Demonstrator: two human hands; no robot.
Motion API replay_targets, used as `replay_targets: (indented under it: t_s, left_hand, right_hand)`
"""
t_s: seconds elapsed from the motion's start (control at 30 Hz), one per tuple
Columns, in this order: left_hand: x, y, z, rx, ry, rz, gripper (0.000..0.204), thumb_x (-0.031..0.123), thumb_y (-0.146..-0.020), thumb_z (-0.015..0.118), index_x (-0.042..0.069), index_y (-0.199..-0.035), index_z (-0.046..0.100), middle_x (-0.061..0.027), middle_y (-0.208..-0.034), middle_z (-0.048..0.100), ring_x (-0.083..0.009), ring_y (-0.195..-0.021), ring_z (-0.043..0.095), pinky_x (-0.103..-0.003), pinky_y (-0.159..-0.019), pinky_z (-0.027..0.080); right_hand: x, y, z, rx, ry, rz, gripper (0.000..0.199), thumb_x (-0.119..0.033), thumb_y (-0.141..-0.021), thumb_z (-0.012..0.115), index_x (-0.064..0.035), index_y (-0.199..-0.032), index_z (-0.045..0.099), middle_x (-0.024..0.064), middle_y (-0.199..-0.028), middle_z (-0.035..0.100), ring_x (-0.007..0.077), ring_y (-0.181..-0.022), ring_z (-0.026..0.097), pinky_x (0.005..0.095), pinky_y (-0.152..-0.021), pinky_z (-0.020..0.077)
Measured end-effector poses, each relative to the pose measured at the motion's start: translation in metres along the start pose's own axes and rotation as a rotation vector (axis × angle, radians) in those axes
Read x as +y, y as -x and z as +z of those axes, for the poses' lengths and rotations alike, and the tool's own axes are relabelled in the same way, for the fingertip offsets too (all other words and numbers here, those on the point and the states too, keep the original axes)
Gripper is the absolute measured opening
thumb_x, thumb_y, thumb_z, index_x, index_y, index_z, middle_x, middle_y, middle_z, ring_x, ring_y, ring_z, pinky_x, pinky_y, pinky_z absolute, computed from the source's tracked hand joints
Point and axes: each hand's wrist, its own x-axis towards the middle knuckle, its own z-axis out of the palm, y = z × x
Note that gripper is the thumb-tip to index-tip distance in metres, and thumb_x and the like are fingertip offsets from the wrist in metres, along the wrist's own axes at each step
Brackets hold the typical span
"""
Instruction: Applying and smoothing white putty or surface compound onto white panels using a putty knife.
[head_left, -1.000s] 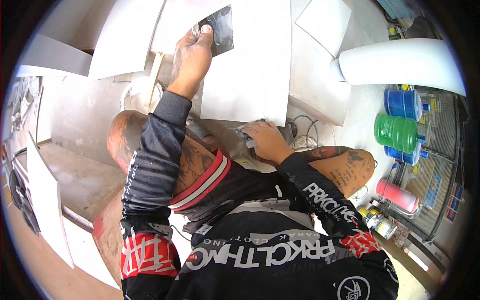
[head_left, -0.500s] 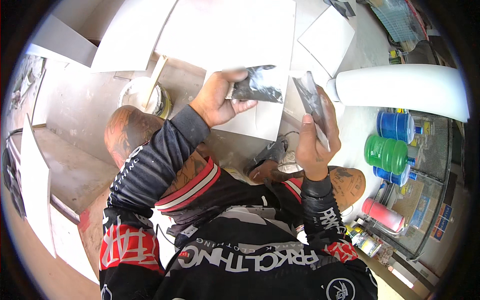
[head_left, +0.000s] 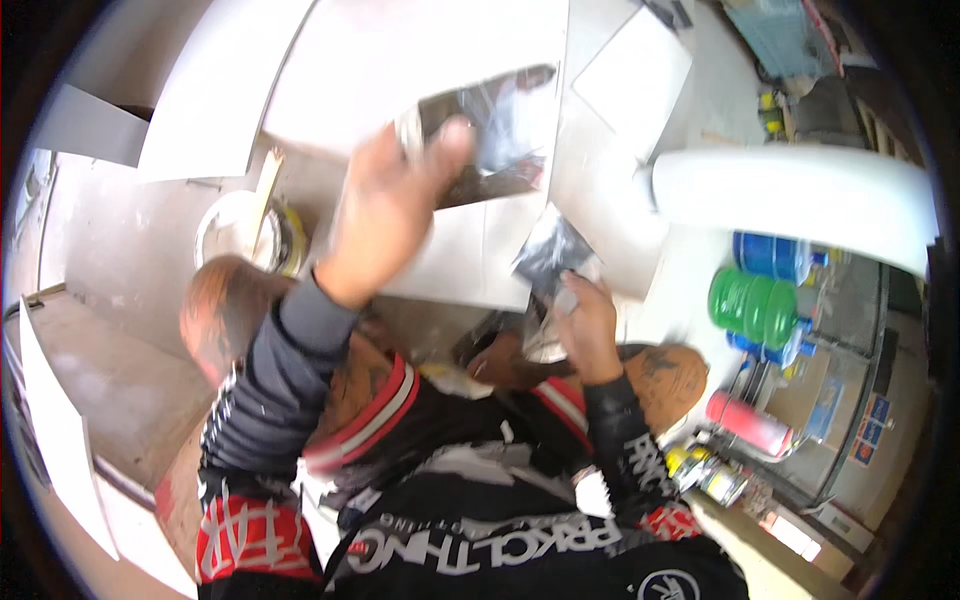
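Gripping larger glossy plate [head_left: 505, 130] in left hand [head_left: 395, 200], smaller plate [head_left: 553, 248] in right hand [head_left: 590, 325].
Likely handling light and stiff, calling for edge grips.

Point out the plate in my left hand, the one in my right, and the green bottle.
Left plate [head_left: 508, 132], head view: its shiny face.
Right plate [head_left: 553, 247], head view: face beyond the fingertips.
Green bottle [head_left: 752, 304], head view: middle of its body.

Left grip [head_left: 388, 205] holds apparently metal plate [head_left: 505, 135].
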Motion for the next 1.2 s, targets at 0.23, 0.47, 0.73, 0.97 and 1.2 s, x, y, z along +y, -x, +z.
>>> replay_targets:
  t_s: [0.23,0.47,0.73,0.97,1.2]
  left_hand:
    - [-0.013,-0.012,0.017,-0.022,-0.352,0.635,0.063,0.006,-0.071,0.067,0.029,-0.129,0.060,0.0030,-0.137,0.055,-0.0254,-0.127,0.048,-0.048,-0.102,0.039]
    - [-0.046,-0.021,-0.016,-0.217,-0.511,0.112,0.068,0.005,-0.066,0.066,0.017,-0.132,0.055,-0.0062,-0.126,0.061,-0.0298,-0.116,0.054,-0.051,-0.101,0.036]
    - [-0.040,-0.043,-0.035,-0.205,-0.419,-0.069,0.052,0.019,-0.068,0.080,0.008,-0.117,0.063,-0.0114,-0.116,0.067,-0.0346,-0.106,0.060,-0.048,-0.095,0.042]
    - [-0.040,-0.052,-0.038,-0.280,-0.469,-0.151,0.050,0.009,-0.064,0.077,0.007,-0.113,0.066,-0.0118,-0.115,0.068,-0.0341,-0.107,0.060,-0.046,-0.095,0.043]
    - [-0.041,-0.061,-0.044,-0.170,-0.393,-0.218,0.036,0.007,-0.079,0.065,0.009,-0.115,0.067,-0.0091,-0.117,0.067,-0.0300,-0.111,0.061,-0.041,-0.096,0.043]
  right_hand:
    - [-0.082,-0.015,0.094,-0.425,-0.065,0.020,0.036,-0.018,-0.092,0.046,0.0006,-0.122,0.052,0.0165,-0.113,0.064,0.0315,-0.098,0.067,0.0430,-0.066,0.0601]
    - [-0.176,-0.263,0.112,-0.280,0.119,-0.171,0.041,-0.007,-0.090,0.049,0.0046,-0.129,0.047,0.0138,-0.112,0.061,0.0278,-0.096,0.064,0.0421,-0.082,0.0562]
    - [-0.226,-0.530,0.193,-0.329,1.611,-1.025,0.045,-0.012,-0.083,0.051,-0.0073,-0.126,0.059,0.0220,-0.093,0.069,0.0351,-0.088,0.067,0.0399,-0.082,0.0520]
    - [-0.200,-0.580,0.218,-0.143,1.938,-1.025,0.046,-0.011,-0.083,0.051,-0.0110,-0.129,0.058,0.0215,-0.115,0.064,0.0389,-0.106,0.061,0.0440,-0.096,0.0475]
    - [-0.197,-0.561,0.196,-0.144,1.830,-1.130,0.043,-0.010,-0.081,0.050,-0.0043,-0.122,0.061,0.0233,-0.111,0.065,0.0423,-0.105,0.060,0.0454,-0.095,0.0468]
